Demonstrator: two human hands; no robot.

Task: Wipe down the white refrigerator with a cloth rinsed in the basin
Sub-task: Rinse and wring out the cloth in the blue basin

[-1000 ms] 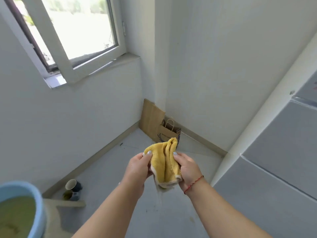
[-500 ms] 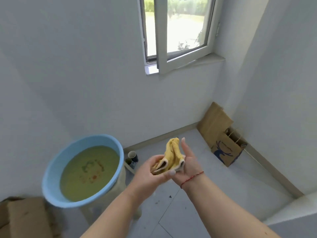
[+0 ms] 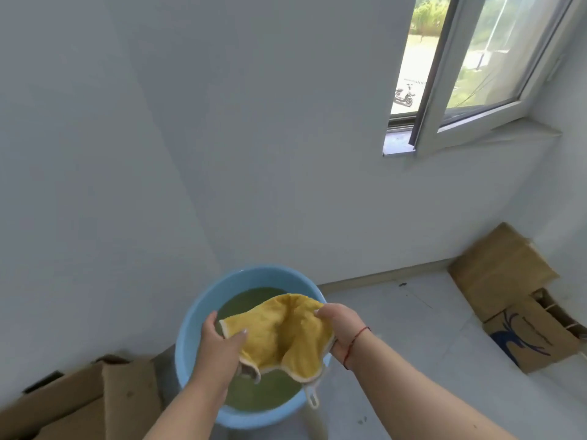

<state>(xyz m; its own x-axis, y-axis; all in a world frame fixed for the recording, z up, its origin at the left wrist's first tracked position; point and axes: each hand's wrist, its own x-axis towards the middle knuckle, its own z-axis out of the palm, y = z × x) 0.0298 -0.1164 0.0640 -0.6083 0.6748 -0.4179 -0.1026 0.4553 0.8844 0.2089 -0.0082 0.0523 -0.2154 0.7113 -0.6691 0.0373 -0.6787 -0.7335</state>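
Observation:
A yellow cloth (image 3: 282, 335) with a pale trim and a small hanging loop is spread out above a light blue basin (image 3: 190, 319) of murky greenish water. My left hand (image 3: 222, 344) grips the cloth's left edge with the thumb on top. My right hand (image 3: 341, 328), with a red string at the wrist, holds its right edge. The cloth hangs between both hands over the water, and I cannot tell whether it touches the surface. The refrigerator is out of view.
Flattened cardboard (image 3: 79, 404) lies on the floor at the lower left. A brown paper bag (image 3: 536, 335) and more cardboard (image 3: 498, 268) lean in the right corner. An open window (image 3: 470, 68) is high on the right wall. Grey tiled floor (image 3: 413, 328) lies between basin and bag.
The view has swung left from the refrigerator and corner to the basin. The cloth, bunched between both hands before, is now opened out and held over the water.

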